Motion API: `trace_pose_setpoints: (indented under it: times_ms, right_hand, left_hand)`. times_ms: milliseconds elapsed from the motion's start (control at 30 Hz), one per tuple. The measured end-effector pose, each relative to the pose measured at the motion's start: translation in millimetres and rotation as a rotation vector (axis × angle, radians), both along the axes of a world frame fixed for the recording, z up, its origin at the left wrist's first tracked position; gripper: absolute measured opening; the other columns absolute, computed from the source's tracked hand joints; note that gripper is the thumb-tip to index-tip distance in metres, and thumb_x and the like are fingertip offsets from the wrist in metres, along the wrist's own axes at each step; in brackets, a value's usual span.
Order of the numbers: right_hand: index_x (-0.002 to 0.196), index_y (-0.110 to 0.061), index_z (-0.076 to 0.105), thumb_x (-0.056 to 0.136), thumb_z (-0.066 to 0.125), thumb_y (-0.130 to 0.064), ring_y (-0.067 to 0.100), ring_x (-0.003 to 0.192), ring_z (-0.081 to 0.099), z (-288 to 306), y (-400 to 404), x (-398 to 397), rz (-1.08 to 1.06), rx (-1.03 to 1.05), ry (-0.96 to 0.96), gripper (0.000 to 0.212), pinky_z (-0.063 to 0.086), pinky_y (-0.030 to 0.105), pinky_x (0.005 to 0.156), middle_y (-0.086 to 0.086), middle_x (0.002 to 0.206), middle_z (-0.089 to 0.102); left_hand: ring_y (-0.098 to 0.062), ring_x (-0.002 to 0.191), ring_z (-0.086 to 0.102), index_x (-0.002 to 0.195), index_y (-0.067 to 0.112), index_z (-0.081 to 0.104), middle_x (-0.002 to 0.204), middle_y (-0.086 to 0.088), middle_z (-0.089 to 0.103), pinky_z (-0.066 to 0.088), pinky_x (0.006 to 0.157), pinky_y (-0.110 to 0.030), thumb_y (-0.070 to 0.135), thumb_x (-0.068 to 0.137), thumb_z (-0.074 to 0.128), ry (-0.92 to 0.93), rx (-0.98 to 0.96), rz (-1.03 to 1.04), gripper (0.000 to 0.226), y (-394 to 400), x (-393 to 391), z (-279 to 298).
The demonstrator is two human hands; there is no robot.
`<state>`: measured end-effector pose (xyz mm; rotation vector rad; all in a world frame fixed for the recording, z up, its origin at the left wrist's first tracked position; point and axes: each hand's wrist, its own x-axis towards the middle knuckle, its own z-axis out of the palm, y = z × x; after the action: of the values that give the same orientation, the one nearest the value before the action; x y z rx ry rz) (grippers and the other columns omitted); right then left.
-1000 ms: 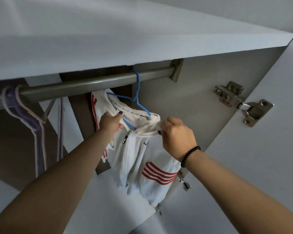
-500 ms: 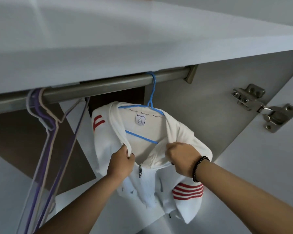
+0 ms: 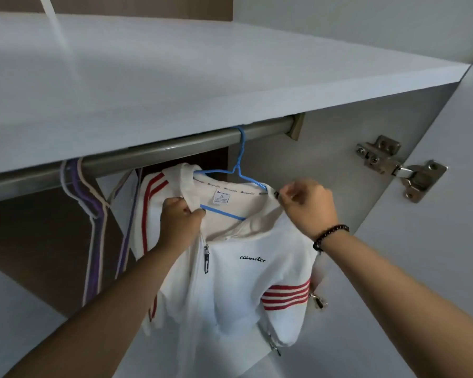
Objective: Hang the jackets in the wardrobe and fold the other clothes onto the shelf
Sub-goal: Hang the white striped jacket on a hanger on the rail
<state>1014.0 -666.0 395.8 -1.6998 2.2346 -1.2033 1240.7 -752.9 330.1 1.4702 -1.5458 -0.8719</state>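
Note:
A white zip jacket (image 3: 238, 285) with red stripes hangs on a blue wire hanger (image 3: 236, 175), whose hook sits over the grey wardrobe rail (image 3: 153, 152). My left hand (image 3: 179, 223) grips the left side of the jacket's collar near the zip top. My right hand (image 3: 307, 205) pinches the collar's right edge at the hanger's shoulder. The jacket's front hangs partly zipped, and its lower hem bunches below my arms.
Several empty purple and cream hangers (image 3: 89, 203) hang on the rail to the left. A wide white shelf (image 3: 202, 85) runs just above the rail. The open door at right carries a metal hinge (image 3: 399, 167). The wardrobe's side wall stands close behind the jacket.
The jacket has turned to face me. My right hand rose from the front of the collar to its right shoulder edge. My left hand moved up along the left collar.

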Motion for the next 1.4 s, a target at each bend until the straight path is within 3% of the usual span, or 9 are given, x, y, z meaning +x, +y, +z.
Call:
trace_pose_setpoints:
  times_ms: [100,200,333,500,633,833,1067,1267,1400]
  right_hand:
    - [0.083,-0.013,0.062,0.082,0.067,-0.039,0.027,0.087,0.057,0.7,-22.6,-7.9,-0.132,0.299,-0.084,0.027,0.041,0.025,0.073,0.008,0.093,0.061]
    - [0.062,-0.011,0.050,0.085,0.063,-0.044,0.024,0.063,0.047,-11.3,-24.3,0.7,-0.115,0.543,-0.151,0.043,0.035,0.027,0.054,0.006,0.068,0.050]
    - [0.055,-0.013,0.039,0.088,0.056,-0.024,0.036,0.064,0.044,-17.1,-20.4,10.9,-0.093,0.432,0.128,0.039,0.030,0.027,0.053,0.012,0.070,0.052]
    - [0.062,-0.013,0.049,0.089,0.055,-0.011,0.034,0.081,0.051,-30.0,7.5,0.1,-0.157,0.104,0.156,0.028,0.032,0.030,0.059,0.014,0.081,0.056]
    - [0.092,-0.003,0.060,0.096,0.049,-0.023,0.030,0.097,0.050,-53.4,29.1,-4.0,-0.173,0.161,0.359,0.023,0.036,0.031,0.059,0.011,0.096,0.055]
    - [0.100,-0.001,0.064,0.092,0.056,-0.014,0.036,0.094,0.054,-47.8,43.3,7.2,-0.096,0.109,0.358,0.018,0.046,0.038,0.072,0.015,0.100,0.059]
    - [0.087,-0.003,0.065,0.075,0.062,0.003,0.032,0.072,0.058,-50.4,66.4,57.0,0.312,-0.182,0.483,0.014,0.049,0.036,0.061,0.013,0.084,0.060]
    - [0.124,-0.014,0.054,0.089,0.058,-0.020,0.023,0.102,0.061,-107.6,7.3,102.6,0.197,0.711,-0.277,0.037,0.048,0.025,0.081,0.005,0.110,0.064]
    - [0.136,-0.010,0.041,0.091,0.060,-0.017,0.027,0.102,0.060,-135.6,-27.9,104.8,-0.073,0.721,-0.967,0.049,0.053,0.034,0.076,0.014,0.121,0.057]
  left_hand:
    - [-0.027,0.081,0.062,0.081,0.011,0.065,0.087,-0.014,0.066,0.050,0.067,-0.029,0.011,0.086,0.064,0.470,0.359,0.080,0.005,-14.8,11.9,3.6]
    - [-0.028,0.082,0.063,0.087,0.007,0.061,0.090,-0.016,0.062,0.054,0.062,-0.032,0.015,0.091,0.062,0.419,0.389,0.075,0.009,-29.8,18.7,6.4]
    - [-0.033,0.083,0.063,0.068,0.014,0.051,0.080,-0.012,0.060,0.054,0.078,-0.040,0.028,0.094,0.058,0.085,0.108,-0.018,0.030,-43.2,10.6,31.0]
    - [-0.018,0.056,0.044,0.059,0.003,0.042,0.057,-0.008,0.045,0.030,0.054,-0.030,0.029,0.093,0.061,-0.177,-0.152,-0.143,0.047,-36.3,6.7,35.7]
    - [-0.022,0.062,0.048,0.060,0.011,0.043,0.060,-0.006,0.048,0.031,0.057,-0.030,0.027,0.093,0.060,-0.381,0.027,-0.241,0.041,-20.4,9.0,-6.3]
    - [-0.021,0.082,0.064,0.082,0.021,0.057,0.086,0.000,0.068,0.049,0.073,-0.030,0.020,0.090,0.062,-0.181,0.239,-0.269,0.010,-4.1,12.9,-43.5]
    - [-0.027,0.097,0.064,0.112,0.000,0.060,0.111,-0.017,0.068,0.047,0.071,-0.026,-0.003,0.084,0.055,-0.148,0.447,-0.339,0.029,5.5,13.5,-72.5]
    - [-0.016,0.077,0.055,0.122,-0.006,0.059,0.107,-0.016,0.066,0.040,0.052,-0.016,-0.008,0.085,0.049,-0.114,0.532,-0.346,0.038,6.7,12.1,-73.6]
    - [-0.015,0.085,0.056,0.123,-0.006,0.058,0.118,-0.023,0.064,0.042,0.049,-0.009,-0.012,0.086,0.050,-0.081,0.505,-0.347,0.038,15.9,17.7,-62.2]
